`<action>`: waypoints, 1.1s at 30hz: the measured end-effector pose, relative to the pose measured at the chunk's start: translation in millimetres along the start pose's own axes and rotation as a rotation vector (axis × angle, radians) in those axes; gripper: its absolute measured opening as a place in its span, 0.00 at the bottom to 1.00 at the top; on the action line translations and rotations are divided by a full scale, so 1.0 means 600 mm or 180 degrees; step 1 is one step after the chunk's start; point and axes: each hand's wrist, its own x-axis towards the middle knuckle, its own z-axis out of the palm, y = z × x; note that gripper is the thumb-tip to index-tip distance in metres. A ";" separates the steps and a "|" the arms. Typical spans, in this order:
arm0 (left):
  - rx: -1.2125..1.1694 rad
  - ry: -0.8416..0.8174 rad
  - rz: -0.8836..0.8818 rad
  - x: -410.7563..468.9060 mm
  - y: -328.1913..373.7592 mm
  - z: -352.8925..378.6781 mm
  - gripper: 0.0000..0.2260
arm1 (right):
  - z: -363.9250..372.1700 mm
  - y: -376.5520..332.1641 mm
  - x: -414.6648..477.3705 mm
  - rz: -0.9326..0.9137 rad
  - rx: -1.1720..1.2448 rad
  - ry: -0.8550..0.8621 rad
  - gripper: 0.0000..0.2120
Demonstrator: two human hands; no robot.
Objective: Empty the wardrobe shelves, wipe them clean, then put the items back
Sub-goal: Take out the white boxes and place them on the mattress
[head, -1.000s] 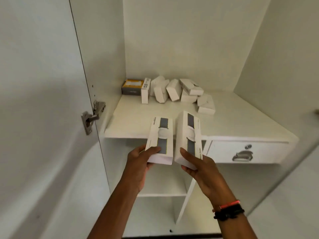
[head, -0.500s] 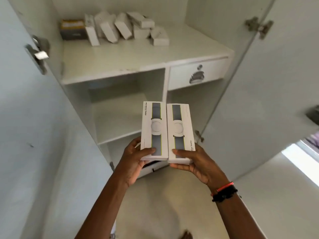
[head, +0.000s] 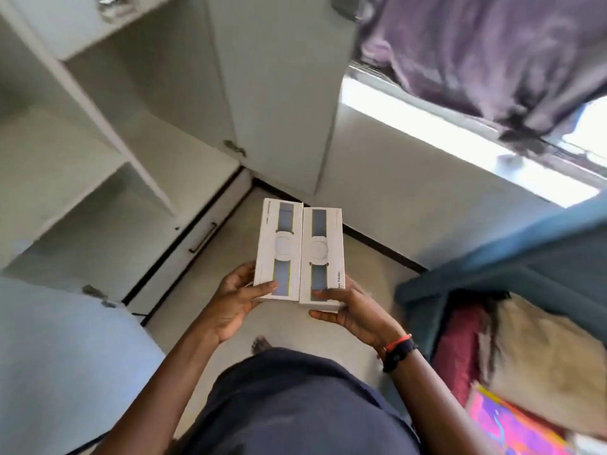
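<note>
Floor [head: 236,244] | left hand [head: 235,300] grips left box [head: 279,247] | right hand [head: 358,315] grips right box [head: 323,254]

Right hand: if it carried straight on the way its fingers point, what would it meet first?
Probably the left hand, which grips the left box just across from the right hand. The right box it holds lies alongside that box. Depth is unclear.

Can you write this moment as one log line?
left hand: holds left box | right hand: holds right box | boxes: side by side, above floor
</note>
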 end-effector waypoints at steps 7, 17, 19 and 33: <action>0.0944 -0.0965 -0.0444 -0.011 -0.116 0.189 0.35 | -0.198 0.111 -0.173 -0.0355 0.0595 0.0481 0.26; 0.2014 -0.2093 -0.0884 -0.094 -0.337 0.496 0.18 | -0.405 0.326 -0.437 -0.1062 0.1753 0.1639 0.37; 0.2350 -0.2318 -0.0917 -0.102 -0.383 0.558 0.18 | -0.438 0.360 -0.482 -0.1190 0.2040 0.1907 0.39; 0.3876 -0.3472 -0.1289 -0.127 -0.728 0.897 0.11 | -0.655 0.552 -0.634 -0.1580 0.3853 0.3593 0.25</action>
